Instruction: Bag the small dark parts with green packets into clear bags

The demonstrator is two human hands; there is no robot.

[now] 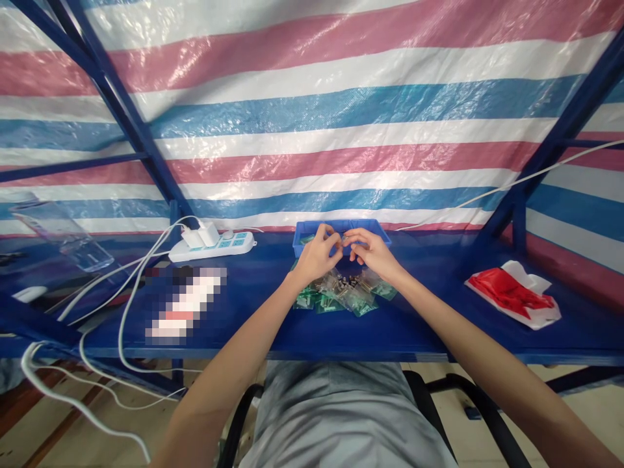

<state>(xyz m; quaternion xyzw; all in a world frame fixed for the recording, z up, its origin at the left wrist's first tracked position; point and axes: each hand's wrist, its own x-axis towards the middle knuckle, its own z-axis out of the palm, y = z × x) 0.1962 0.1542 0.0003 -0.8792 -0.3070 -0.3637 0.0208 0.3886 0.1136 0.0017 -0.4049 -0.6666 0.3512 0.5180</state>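
My left hand (316, 252) and my right hand (371, 252) are raised together over the blue table, fingertips meeting in a pinch on a tiny part too small to name. They hover just in front of a blue plastic bin (380, 229) at the back of the table. Below the hands lies a heap of small clear and green bags (344, 291) with little metal parts inside.
A white power strip (214, 246) with plugged adapters and white cables (131, 292) lies at the left. A clear water bottle (63, 234) rests far left. A red and white plastic bag (514, 294) lies at the right. Striped tarpaulin (312, 130) and blue frame bars close the back.
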